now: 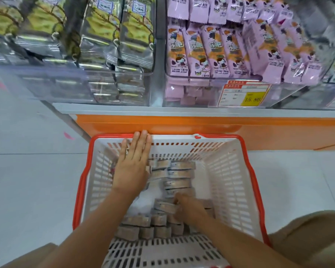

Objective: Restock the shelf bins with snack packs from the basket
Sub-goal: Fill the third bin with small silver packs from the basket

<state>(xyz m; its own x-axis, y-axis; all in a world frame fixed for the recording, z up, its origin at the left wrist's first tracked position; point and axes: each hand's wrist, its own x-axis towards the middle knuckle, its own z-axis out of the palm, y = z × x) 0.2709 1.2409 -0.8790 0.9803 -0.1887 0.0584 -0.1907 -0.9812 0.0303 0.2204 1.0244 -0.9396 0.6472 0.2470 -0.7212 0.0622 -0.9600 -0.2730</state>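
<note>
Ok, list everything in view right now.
Basket: one, white with orange-red rim, on the floor.
Snack packs: many, silvery-brown, in the basket.
Foil packs: many, silver-green, left bin.
Pink packs: many, pink-orange, right bin.
Price tag: one in full, yellow, right bin's front.
Shelf base: one, orange, behind the basket.
Left grip: one hand, flat, basket's far-left corner.
Right grip: one hand, holding a snack pack, basket's middle.

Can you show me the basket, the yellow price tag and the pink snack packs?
basket [82, 183]: head view, on its orange rim, left side.
price tag [244, 94]: head view, on the middle of the label.
pink snack packs [207, 49]: head view, on the front of one pack in the bin.
</note>
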